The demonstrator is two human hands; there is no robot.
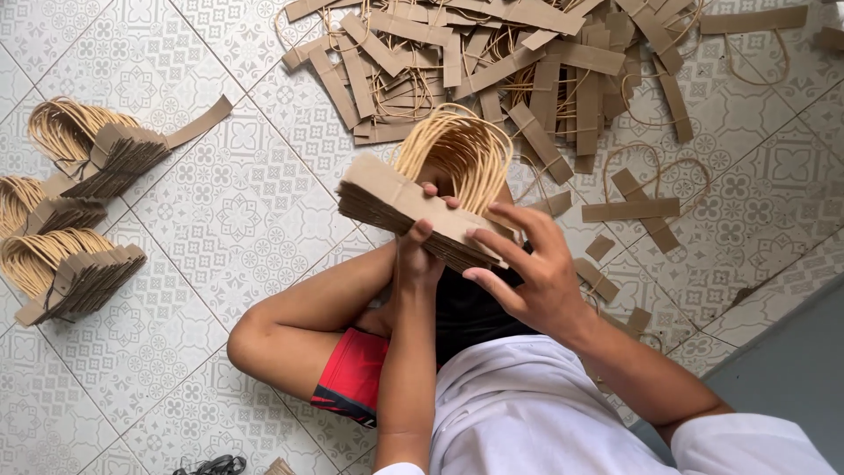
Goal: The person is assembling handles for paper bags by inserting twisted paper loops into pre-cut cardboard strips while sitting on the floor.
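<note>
Both hands clamp one stack of handle strips (413, 211) over the lap: left hand (420, 251) pinching its near edge, right hand (527, 268) fingers spread along its side. Left of stack: three finished bundles (75, 268). Beyond it: big loose pile (501, 70), unsorted, top cut off. Stack's underside hidden.

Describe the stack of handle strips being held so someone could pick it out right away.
Below the big loose pile on the tiled floor, find the held stack. Unlike the three floor bundles, it's gripped by the left hand and right hand.
</note>
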